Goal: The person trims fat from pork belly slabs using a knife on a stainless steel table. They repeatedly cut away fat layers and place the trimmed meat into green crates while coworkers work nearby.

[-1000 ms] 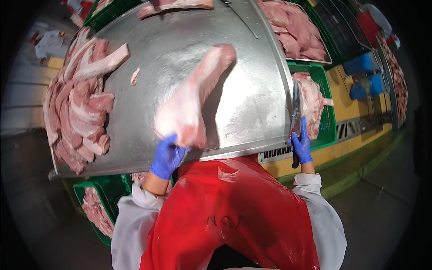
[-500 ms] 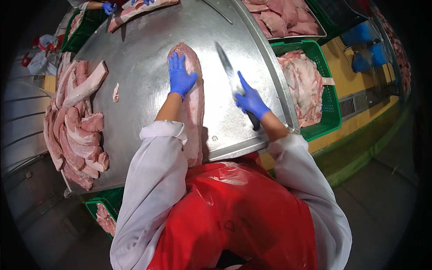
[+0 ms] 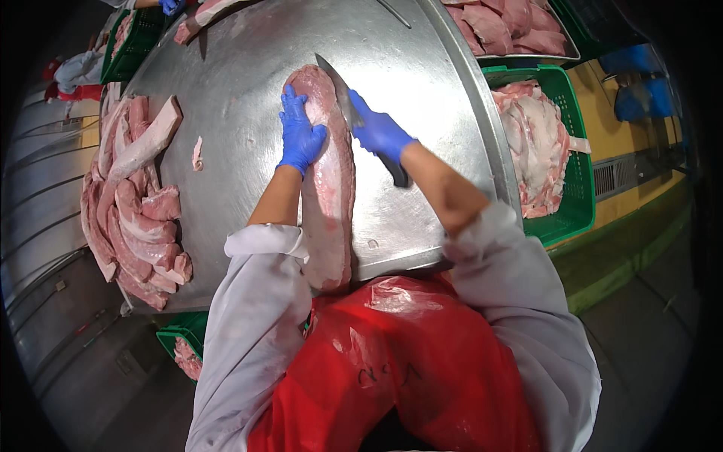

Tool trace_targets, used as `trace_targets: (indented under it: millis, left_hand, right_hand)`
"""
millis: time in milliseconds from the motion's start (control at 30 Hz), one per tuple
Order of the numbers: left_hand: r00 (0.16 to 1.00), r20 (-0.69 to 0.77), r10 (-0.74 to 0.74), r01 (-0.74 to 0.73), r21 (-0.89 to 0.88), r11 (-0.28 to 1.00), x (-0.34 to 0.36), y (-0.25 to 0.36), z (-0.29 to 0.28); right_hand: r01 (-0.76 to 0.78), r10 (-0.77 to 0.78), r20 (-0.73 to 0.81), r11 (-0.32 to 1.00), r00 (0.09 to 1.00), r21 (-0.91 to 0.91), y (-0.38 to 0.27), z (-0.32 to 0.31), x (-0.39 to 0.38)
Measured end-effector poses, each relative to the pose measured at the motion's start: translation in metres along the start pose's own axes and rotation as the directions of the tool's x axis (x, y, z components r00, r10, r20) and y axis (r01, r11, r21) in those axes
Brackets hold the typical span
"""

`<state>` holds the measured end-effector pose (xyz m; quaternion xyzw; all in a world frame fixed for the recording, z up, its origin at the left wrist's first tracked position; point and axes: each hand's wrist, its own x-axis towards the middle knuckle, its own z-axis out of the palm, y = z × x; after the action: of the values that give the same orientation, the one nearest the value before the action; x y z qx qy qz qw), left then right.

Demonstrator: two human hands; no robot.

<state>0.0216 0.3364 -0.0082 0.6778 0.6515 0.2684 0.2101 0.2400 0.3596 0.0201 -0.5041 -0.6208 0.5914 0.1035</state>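
Note:
A long slab of pale pink meat (image 3: pixel 329 203) lies lengthwise on the metal table in front of me. My left hand (image 3: pixel 302 135), in a blue glove, rests on its upper left side with the fingers spread. In my blue-gloved right hand (image 3: pixel 378 134) is a knife (image 3: pixel 337 84) with a black handle. Its blade points away from me and lies along the upper right edge of the slab; whether it cuts in, I cannot tell. A small scrap of meat (image 3: pixel 197 154) sits to the left of the slab.
Meat strips (image 3: pixel 135 218) are piled at the table's left edge. Right of the raised rim stands a green crate (image 3: pixel 576 181) of pale cuts, with a tray of pink meat (image 3: pixel 520 26) beyond. A co-worker's gloved hand (image 3: pixel 172 6) shows at the far left, near another piece.
My right hand has brought the knife leftward from above the bare metal to the slab's edge. My left hand stays on the slab. The view has shifted slightly.

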Motion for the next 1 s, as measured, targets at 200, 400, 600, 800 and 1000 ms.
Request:
trace_targets:
  millis: [200, 400, 600, 800, 1000]
  left_hand:
    - [0.997, 0.046, 0.058, -0.059, 0.008, 0.998, 0.008, -0.001, 0.007]
    - [1.0, -0.022, -0.002, 0.004, 0.113, 0.994, 0.002, -0.001, 0.008]
    - [0.986, -0.038, -0.163, 0.167, 0.318, 0.933, 0.022, 0.007, 0.002]
    - [0.97, -0.063, -0.237, 0.24, 0.437, 0.867, 0.072, -0.008, -0.018]
    - [0.994, -0.04, 0.1, -0.088, 0.233, 0.969, -0.039, -0.016, -0.008]
  right_hand:
    - [0.037, -0.051, -0.084, 0.986, 0.995, -0.162, -0.03, -0.018, 0.067]
    - [-0.101, 0.11, 0.106, 0.991, 0.988, -0.082, -0.017, 0.0, -0.017]
    - [-0.029, 0.031, 0.006, 0.973, 1.0, -0.228, 0.038, 0.063, -0.121]
    - [-0.062, 0.009, -0.173, 0.951, 0.985, -0.304, 0.064, 0.066, -0.134]
    - [0.047, -0.096, -0.239, 0.979, 0.966, -0.2, 0.062, 0.039, -0.097]
